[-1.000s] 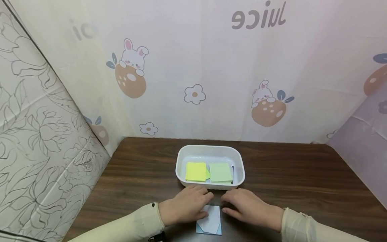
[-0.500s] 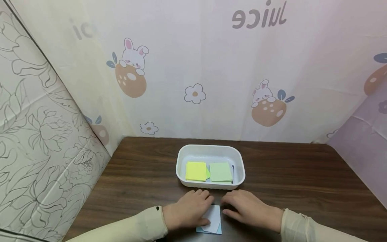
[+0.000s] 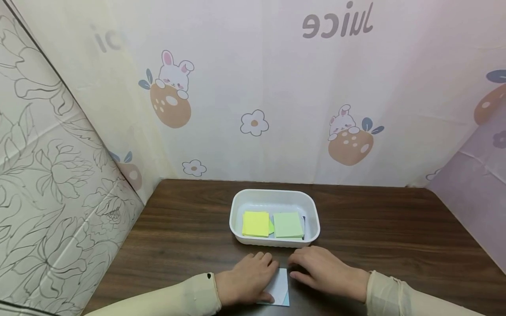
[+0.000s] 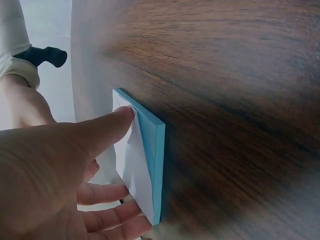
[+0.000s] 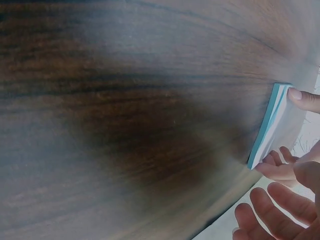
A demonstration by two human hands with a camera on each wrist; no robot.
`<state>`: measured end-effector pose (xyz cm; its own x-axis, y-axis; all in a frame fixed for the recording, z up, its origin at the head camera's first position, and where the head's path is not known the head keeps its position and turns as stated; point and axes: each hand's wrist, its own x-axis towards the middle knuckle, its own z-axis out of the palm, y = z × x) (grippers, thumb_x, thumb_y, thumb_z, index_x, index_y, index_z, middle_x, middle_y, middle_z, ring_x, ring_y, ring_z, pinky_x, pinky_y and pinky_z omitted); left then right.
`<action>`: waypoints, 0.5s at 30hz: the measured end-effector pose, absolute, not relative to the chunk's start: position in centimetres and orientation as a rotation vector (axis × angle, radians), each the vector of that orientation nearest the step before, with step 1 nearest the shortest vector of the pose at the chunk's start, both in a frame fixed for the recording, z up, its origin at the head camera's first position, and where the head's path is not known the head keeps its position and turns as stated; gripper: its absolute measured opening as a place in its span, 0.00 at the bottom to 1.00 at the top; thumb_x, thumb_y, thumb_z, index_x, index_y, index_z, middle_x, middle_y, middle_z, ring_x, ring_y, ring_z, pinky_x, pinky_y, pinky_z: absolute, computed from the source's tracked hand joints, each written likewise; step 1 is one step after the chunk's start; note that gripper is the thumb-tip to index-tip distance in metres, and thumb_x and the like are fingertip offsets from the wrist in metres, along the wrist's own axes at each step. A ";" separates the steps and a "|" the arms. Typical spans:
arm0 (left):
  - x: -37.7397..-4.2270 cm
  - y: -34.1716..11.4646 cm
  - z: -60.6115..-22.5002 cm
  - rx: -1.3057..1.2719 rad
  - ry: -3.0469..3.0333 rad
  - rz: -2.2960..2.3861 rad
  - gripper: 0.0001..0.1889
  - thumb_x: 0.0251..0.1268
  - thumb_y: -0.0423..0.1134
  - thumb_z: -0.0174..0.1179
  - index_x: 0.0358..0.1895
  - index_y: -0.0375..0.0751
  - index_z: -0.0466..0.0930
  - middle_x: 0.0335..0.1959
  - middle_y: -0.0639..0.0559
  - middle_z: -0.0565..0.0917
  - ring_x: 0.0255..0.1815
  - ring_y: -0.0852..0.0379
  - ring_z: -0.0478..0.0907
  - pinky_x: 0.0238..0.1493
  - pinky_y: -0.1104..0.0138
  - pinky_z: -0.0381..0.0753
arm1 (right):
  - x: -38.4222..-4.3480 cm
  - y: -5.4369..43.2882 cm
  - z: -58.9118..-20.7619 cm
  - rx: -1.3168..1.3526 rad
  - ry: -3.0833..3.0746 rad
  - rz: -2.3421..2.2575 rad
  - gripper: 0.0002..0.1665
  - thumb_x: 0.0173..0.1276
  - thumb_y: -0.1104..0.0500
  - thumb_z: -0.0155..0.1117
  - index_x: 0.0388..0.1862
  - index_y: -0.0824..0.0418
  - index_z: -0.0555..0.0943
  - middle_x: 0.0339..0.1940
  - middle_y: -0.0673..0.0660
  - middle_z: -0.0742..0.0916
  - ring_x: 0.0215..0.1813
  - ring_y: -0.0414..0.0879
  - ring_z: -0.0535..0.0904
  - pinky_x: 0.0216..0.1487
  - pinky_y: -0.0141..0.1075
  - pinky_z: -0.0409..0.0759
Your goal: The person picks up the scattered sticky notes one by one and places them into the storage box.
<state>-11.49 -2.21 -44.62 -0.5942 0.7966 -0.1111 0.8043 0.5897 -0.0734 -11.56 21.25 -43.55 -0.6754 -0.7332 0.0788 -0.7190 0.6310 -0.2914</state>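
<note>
A light blue pad of sticky notes (image 4: pixel 156 165) lies on the table, with a white sheet (image 4: pixel 131 157) over most of its top. The sheet's slanted side leaves a corner of blue showing. My left hand (image 3: pixel 250 281) lies across the pad's left part. Its straight thumb (image 4: pixel 107 131) presses the sheet near one end, while its fingertips (image 4: pixel 142 225) touch the far edge. Part of the sheet is hidden beneath this hand. To the right of the pad, my right hand (image 3: pixel 326 273) rests with loosely bent fingers (image 5: pixel 270 215) that hold nothing.
A white plastic tray (image 3: pixel 272 195) stands just beyond both hands. Inside it are a yellow sticky-note pad (image 3: pixel 255 224) and a pale green one (image 3: pixel 287 224). Dark wood tabletop (image 3: pixel 375 219) runs back to a printed curtain (image 3: pixel 221 87).
My left hand has shifted slightly toward me, its thumb sliding over the white sheet to the pad's near edge. The right hand has stayed almost still.
</note>
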 end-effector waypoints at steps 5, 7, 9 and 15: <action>-11.6 -2.2 -44.6 1.364 2.728 -0.168 0.35 0.50 0.71 0.68 0.54 0.49 0.77 0.42 0.58 0.75 0.38 0.64 0.70 0.34 0.72 0.71 | -11.6 21.1 -43.3 -1.230 2.792 -0.444 0.09 0.72 0.52 0.65 0.46 0.52 0.85 0.42 0.43 0.87 0.44 0.33 0.81 0.43 0.35 0.81; -11.7 -2.1 -44.6 1.358 2.722 -0.152 0.36 0.49 0.71 0.69 0.53 0.49 0.77 0.42 0.58 0.74 0.37 0.64 0.69 0.34 0.72 0.70 | -11.7 21.0 -43.2 -1.227 2.789 -0.441 0.09 0.72 0.52 0.65 0.46 0.52 0.85 0.41 0.43 0.87 0.44 0.33 0.81 0.43 0.35 0.81; -11.8 -2.1 -44.6 1.351 2.717 -0.131 0.36 0.48 0.71 0.69 0.53 0.49 0.78 0.41 0.58 0.73 0.36 0.64 0.69 0.33 0.72 0.70 | -11.7 21.0 -43.2 -1.229 2.789 -0.444 0.09 0.72 0.52 0.65 0.46 0.52 0.85 0.41 0.43 0.87 0.44 0.33 0.81 0.43 0.35 0.81; -11.8 -2.1 -44.7 1.371 2.741 -0.101 0.36 0.45 0.71 0.71 0.50 0.50 0.76 0.40 0.59 0.73 0.34 0.64 0.69 0.30 0.73 0.67 | -11.7 21.0 -43.3 -1.241 2.786 -0.452 0.09 0.72 0.52 0.66 0.46 0.52 0.85 0.41 0.43 0.87 0.44 0.34 0.82 0.43 0.35 0.81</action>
